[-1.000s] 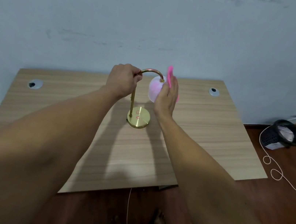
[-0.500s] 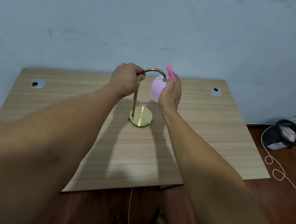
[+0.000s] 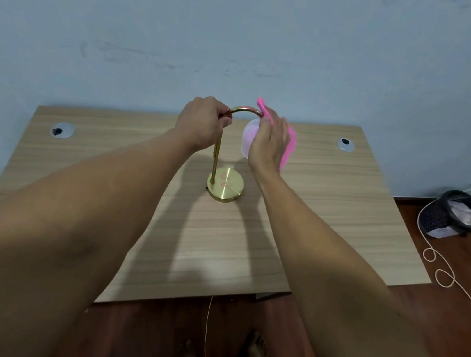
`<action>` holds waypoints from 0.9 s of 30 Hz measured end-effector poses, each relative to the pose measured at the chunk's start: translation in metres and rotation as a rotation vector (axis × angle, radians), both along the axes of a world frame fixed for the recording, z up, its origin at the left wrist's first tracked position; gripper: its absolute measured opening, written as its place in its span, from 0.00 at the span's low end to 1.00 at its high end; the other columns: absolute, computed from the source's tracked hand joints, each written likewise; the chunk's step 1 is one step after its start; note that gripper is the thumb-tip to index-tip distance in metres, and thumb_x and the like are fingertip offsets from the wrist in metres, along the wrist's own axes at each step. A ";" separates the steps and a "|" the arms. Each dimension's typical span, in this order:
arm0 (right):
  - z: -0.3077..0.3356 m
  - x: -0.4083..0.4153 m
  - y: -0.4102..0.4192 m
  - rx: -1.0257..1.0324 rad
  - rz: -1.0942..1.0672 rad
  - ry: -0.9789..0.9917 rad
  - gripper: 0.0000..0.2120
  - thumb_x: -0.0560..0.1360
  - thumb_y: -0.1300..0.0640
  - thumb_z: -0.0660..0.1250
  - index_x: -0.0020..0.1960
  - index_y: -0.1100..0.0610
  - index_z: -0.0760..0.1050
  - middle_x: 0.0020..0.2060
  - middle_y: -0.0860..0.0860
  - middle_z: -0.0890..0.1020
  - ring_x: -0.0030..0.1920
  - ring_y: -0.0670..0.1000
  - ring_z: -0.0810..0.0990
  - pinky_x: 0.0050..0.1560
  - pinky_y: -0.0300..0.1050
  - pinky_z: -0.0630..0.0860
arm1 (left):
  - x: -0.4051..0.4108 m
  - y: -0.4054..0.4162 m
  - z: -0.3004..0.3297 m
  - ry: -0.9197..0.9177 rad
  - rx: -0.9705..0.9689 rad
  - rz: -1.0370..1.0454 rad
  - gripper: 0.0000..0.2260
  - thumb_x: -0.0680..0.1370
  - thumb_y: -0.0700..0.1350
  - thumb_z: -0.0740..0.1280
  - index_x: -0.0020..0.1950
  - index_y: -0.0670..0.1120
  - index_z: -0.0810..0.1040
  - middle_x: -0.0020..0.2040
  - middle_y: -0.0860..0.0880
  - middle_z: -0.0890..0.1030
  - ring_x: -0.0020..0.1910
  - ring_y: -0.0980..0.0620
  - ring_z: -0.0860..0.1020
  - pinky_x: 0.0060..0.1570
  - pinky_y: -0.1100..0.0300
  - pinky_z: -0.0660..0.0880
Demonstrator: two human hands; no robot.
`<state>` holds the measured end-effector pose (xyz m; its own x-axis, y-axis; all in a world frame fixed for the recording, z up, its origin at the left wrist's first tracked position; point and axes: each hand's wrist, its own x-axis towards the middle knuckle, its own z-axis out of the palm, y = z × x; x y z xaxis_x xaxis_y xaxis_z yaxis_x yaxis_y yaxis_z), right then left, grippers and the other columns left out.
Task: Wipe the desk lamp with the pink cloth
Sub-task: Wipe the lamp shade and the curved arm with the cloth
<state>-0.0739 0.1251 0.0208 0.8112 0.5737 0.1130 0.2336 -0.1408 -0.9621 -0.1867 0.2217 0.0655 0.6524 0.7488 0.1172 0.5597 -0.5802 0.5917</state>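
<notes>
1. The lamp (image 3: pixel 225 183) stands upright near the middle of the desk (image 3: pixel 333 193), its round brass base flat on the wood and its thin stem rising into a curved neck.
2. The left hand (image 3: pixel 202 126) is closed around the neck where the curve begins, at the top of the stem.
3. The pale shade (image 3: pixel 248 137) hangs from the far end of the curve, to the right of the stem and above the desk.
4. The right hand (image 3: pixel 268 143) presses the cloth (image 3: pixel 289 148) against the shade, fingers spread flat over it; the cloth lies between palm and shade.
5. Pink edges of the cloth show above the fingertips and along the hand's right side.
6. Two round cable grommets sit in the desk's far corners, one left (image 3: pixel 62 130) and one right (image 3: pixel 345 144).
7. On the floor to the right stands a dark bin (image 3: pixel 453 215), with a thin cord (image 3: pixel 442 276) looping beside it.
</notes>
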 end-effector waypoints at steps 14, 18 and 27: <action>-0.036 -0.015 -0.029 -0.084 0.031 -0.383 0.29 0.83 0.55 0.49 0.84 0.58 0.52 0.84 0.52 0.54 0.84 0.54 0.45 0.84 0.57 0.48 | 0.000 -0.002 0.001 -0.015 -0.017 0.004 0.08 0.81 0.46 0.66 0.48 0.47 0.85 0.34 0.47 0.79 0.39 0.43 0.77 0.42 0.54 0.75; -0.062 -0.013 -0.059 -0.213 0.154 -0.709 0.31 0.82 0.55 0.49 0.84 0.59 0.51 0.84 0.55 0.50 0.84 0.58 0.42 0.83 0.54 0.40 | 0.000 -0.002 0.001 -0.018 -0.023 0.008 0.08 0.81 0.46 0.66 0.48 0.47 0.85 0.33 0.50 0.78 0.38 0.45 0.77 0.41 0.55 0.74; -0.052 -0.004 -0.048 -0.455 0.204 -1.244 0.30 0.82 0.55 0.53 0.82 0.63 0.58 0.81 0.60 0.61 0.82 0.65 0.56 0.82 0.63 0.53 | 0.000 0.004 0.004 -0.002 -0.039 -0.029 0.08 0.80 0.45 0.68 0.48 0.46 0.86 0.36 0.47 0.80 0.37 0.46 0.77 0.41 0.56 0.75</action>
